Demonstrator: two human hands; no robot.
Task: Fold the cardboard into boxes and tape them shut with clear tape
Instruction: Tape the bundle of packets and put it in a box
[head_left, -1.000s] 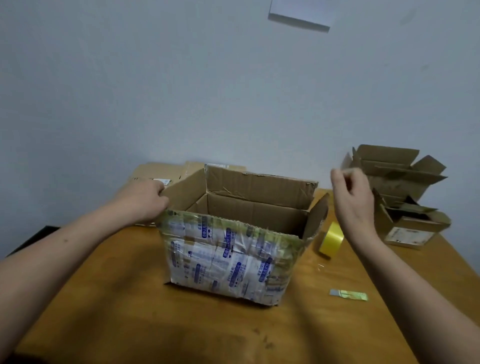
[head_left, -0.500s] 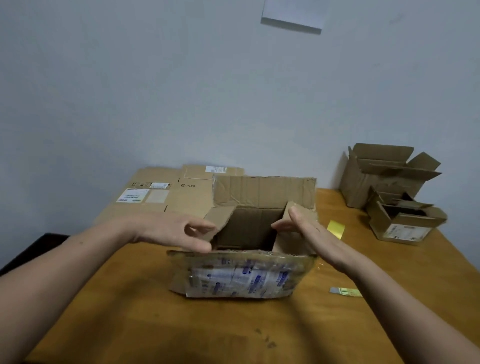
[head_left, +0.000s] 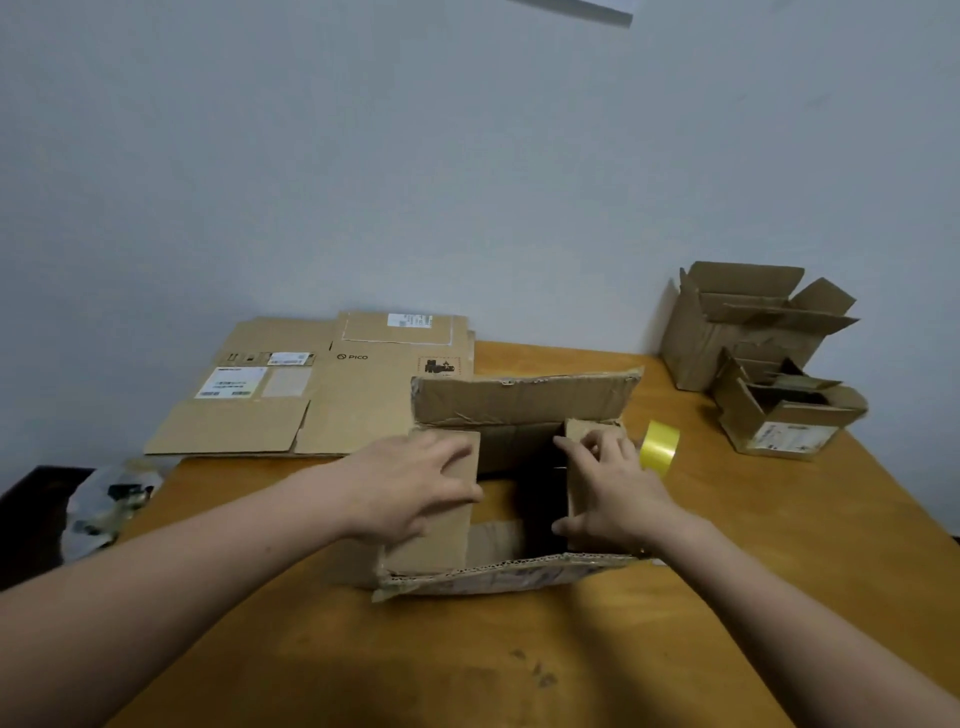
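Half a second ago the side flaps stood half-raised; now the left hand (head_left: 410, 483) lies flat, fingers spread, on the left side flap (head_left: 441, 540), and the right hand (head_left: 613, 488) presses the right side flap (head_left: 575, 501) down, fingers lightly bent and gripping nothing. The cardboard box (head_left: 514, 447) sits mid-table (head_left: 467, 665) with a dark gap between those flaps, its far flap (head_left: 519, 400) upright and its near flap (head_left: 519, 574) splayed outward. A yellow tape roll (head_left: 658, 448) stands just beside its right.

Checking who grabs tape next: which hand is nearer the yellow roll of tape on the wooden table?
Right. The right hand rests on the right flap of the brown cardboard box, close beside the yellow tape roll; the left hand presses the left flap, across the opening.
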